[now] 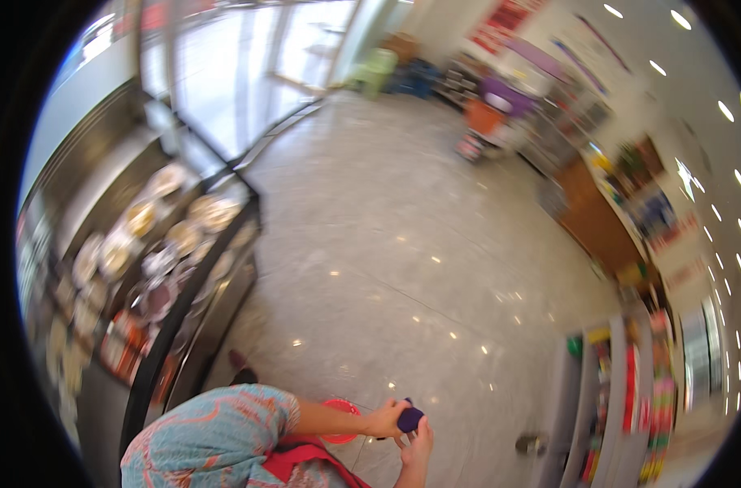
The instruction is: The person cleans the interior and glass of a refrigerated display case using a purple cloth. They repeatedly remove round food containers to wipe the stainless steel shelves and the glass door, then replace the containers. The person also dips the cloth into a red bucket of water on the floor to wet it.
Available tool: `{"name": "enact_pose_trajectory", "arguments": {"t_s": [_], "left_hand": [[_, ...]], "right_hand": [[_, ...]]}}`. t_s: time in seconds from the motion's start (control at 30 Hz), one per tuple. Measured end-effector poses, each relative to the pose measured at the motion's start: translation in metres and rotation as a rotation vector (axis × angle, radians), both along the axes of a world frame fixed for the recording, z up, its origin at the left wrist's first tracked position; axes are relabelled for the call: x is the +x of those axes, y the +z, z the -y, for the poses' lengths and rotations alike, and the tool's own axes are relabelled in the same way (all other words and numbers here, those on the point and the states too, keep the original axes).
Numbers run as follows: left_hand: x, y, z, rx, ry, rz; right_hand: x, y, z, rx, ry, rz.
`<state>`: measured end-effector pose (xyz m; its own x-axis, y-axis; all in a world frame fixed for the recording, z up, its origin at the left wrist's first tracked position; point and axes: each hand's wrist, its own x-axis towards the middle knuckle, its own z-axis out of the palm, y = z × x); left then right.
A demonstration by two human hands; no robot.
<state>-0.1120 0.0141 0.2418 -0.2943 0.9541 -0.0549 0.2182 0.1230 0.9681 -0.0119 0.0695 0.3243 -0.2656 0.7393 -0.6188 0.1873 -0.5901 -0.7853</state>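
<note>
My left hand (385, 419) grips a small dark purple cloth (411, 419) in front of my body. From the near side, my right hand (417, 444) holds the lower edge of the same cloth with its fingertips. The two hands are close together. Under my left forearm a red plastic basin or basket (340, 422) shows, partly hidden by the arm. I wear a light blue patterned sleeve (212, 421) and a red apron (297, 456).
A glass-fronted display case (224, 311) with several packaged foods runs along the left. Goods shelves (608, 390) stand at the lower right, near a small dark object (531, 444) on the tiled floor (395, 244). Farther off are a wooden counter (596, 207), a scooter (486, 125) and a glass door (224, 79).
</note>
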Motion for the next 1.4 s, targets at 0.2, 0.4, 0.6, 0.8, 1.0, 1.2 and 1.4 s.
{"name": "enact_pose_trajectory", "arguments": {"t_s": [0.2, 0.4, 0.6, 0.8, 1.0, 1.2, 1.4], "left_hand": [[-0.103, 0.061, 0.045, 0.110, 0.142, 0.418], [-0.194, 0.112, 0.113, 0.260, 0.762, -0.082], [-0.273, 0.216, 0.181, 0.419, 0.819, -0.126], [-0.357, 0.280, 0.233, 0.747, 0.774, -0.148], [-0.451, 0.260, 0.288, 0.907, 0.868, 0.339], [-0.476, 0.226, 0.359, 1.176, 0.956, 0.773], [-0.499, 0.227, 0.408, 1.191, 1.356, 0.838]], "right_hand": [[-0.076, -0.001, 0.001, -0.037, 0.401, -0.527], [-0.196, 0.062, 0.016, 0.943, 0.930, 0.140], [-0.311, 0.139, 0.059, 1.493, 1.004, 0.247], [-0.417, 0.143, 0.103, 0.835, 1.236, -0.205], [-0.486, 0.188, 0.178, 0.355, 1.414, -0.723], [-0.569, 0.203, 0.297, 0.241, 1.466, -0.796], [-0.680, 0.173, 0.386, 1.501, 1.415, -0.839]]}}
